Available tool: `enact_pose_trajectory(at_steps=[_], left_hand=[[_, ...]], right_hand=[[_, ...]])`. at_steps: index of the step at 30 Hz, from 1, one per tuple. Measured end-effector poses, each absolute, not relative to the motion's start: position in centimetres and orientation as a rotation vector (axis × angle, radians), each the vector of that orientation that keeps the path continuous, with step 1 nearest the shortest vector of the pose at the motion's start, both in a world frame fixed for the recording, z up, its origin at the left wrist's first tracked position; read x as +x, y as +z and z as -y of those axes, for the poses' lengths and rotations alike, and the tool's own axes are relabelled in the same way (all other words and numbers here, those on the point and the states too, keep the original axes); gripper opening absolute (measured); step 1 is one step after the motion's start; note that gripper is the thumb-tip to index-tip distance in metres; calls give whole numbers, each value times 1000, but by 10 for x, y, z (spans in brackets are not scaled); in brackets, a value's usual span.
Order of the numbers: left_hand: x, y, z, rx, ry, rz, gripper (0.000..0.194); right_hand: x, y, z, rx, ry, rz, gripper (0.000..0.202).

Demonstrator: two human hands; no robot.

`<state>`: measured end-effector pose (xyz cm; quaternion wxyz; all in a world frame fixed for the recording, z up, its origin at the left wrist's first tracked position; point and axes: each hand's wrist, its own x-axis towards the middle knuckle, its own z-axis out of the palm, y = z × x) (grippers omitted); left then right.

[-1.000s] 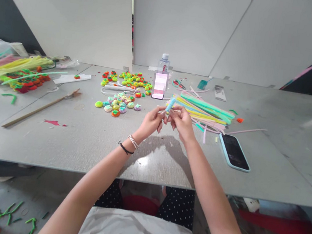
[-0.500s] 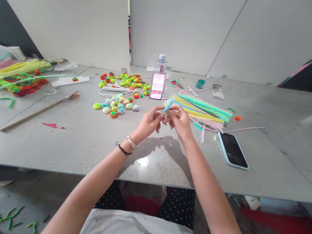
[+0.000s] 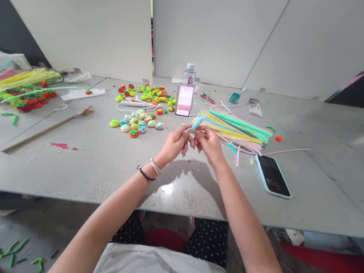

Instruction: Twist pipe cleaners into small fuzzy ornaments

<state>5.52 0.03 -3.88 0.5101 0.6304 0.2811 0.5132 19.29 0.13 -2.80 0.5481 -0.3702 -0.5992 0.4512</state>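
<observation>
A light blue coiled pipe cleaner (image 3: 198,122) sticks up between my two hands, above the middle of the table. My left hand (image 3: 176,142) pinches its lower end from the left. From the right, my right hand (image 3: 208,144) grips the same piece with thumb and fingers close together. The part inside the fingertips is hidden. Just right of my hands lies a bundle of straight pastel pipe cleaners (image 3: 237,128). To the left is a group of small pastel fuzzy pieces (image 3: 138,121), with many yellow and orange-red ones (image 3: 156,93) behind.
A phone with a lit screen (image 3: 184,100) leans on a bottle (image 3: 189,72). Another phone (image 3: 273,175) lies right. Scissors (image 3: 207,98) and a teal container (image 3: 235,98) sit behind. At left are a wooden stick (image 3: 47,130) and more pipe cleaners (image 3: 23,80).
The blue coil leans slightly more to the right in my fingers. Both hands stay in nearly the same place, and the view has shifted very slightly.
</observation>
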Motion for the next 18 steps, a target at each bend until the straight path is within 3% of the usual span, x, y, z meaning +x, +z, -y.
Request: enact_pose_trajectory(at_steps=[18], left_hand=[[58, -28, 9, 1354, 1238, -570, 41]], right_hand=[[192, -30, -2, -799, 1039, 1481, 30]])
